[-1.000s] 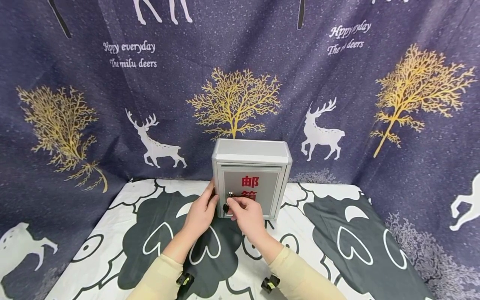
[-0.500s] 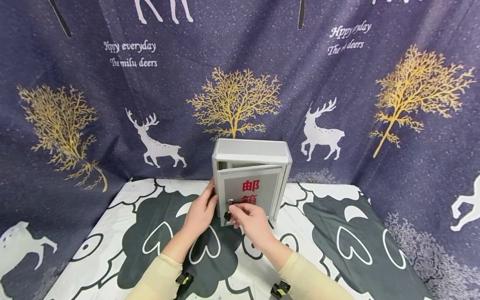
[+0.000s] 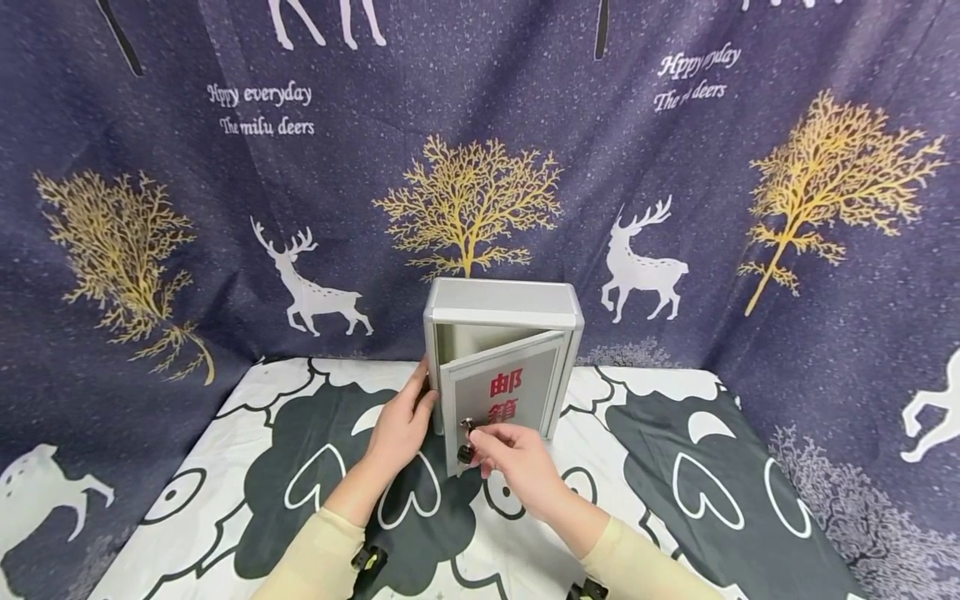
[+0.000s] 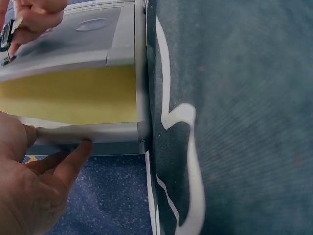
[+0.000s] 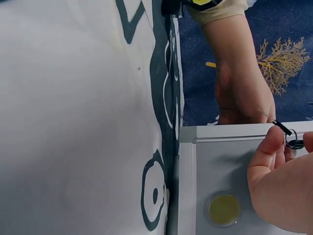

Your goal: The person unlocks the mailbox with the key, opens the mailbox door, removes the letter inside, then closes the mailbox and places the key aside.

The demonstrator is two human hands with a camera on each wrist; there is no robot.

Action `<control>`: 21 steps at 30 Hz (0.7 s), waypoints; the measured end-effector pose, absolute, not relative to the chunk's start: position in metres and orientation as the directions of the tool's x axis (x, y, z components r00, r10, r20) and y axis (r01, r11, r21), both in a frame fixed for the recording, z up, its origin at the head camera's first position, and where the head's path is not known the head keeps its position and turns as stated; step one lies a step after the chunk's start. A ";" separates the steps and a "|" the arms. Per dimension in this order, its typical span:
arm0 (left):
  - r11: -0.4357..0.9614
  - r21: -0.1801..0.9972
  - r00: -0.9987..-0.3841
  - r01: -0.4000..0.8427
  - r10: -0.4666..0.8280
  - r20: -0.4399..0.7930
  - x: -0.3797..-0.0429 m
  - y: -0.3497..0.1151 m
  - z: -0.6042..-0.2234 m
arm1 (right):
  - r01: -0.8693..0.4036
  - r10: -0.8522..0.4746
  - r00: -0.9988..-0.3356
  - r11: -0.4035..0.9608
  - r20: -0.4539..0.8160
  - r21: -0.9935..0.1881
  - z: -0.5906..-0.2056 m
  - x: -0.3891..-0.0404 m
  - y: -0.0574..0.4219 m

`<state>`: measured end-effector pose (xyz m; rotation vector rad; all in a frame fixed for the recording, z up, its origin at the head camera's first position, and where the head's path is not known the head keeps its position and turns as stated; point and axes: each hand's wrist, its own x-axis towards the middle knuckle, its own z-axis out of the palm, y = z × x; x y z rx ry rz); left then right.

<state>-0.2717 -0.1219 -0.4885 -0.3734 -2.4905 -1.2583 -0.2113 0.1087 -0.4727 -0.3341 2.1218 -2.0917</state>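
Note:
A silver-grey metal mailbox (image 3: 504,298) with red characters stands upright on the cloth. Its door (image 3: 471,392), hinged on the right, is swung partly outward. My right hand (image 3: 517,462) pinches the key (image 3: 471,425) at the door's lock; a ring with a black fob (image 3: 466,454) hangs below it. Against the mailbox's left side rests my left hand (image 3: 397,429), its fingers fairly straight. In the left wrist view, the fingertips of the left hand (image 4: 44,188) touch the side frame, and a yellowish interior (image 4: 73,98) shows through the gap.
A black and white patterned cloth (image 3: 600,500) covers the table. Behind the mailbox hangs a dark blue curtain (image 3: 480,92) with gold trees and white deer. In the right wrist view, a round yellowish spot (image 5: 224,209) shows low on the door.
The mailbox door has gone from closed to partly open, swinging toward me. My right hand has moved down and nearer with the key. The left hand has stayed at the mailbox's side.

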 end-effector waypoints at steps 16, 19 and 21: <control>0.564 0.744 -0.923 0.358 0.092 0.374 -0.271 -0.123 -0.488 | -0.019 -0.363 -0.930 -0.110 0.058 -0.994 -0.478 -0.197 0.131; 0.561 0.744 -0.922 0.362 0.094 0.377 -0.272 -0.123 -0.488 | -0.034 -0.382 -0.921 -0.113 0.075 -0.993 -0.479 -0.196 0.136; 0.561 0.743 -0.921 0.364 0.095 0.379 -0.272 -0.123 -0.488 | -0.043 -0.390 -0.917 -0.111 0.083 -0.993 -0.479 -0.194 0.139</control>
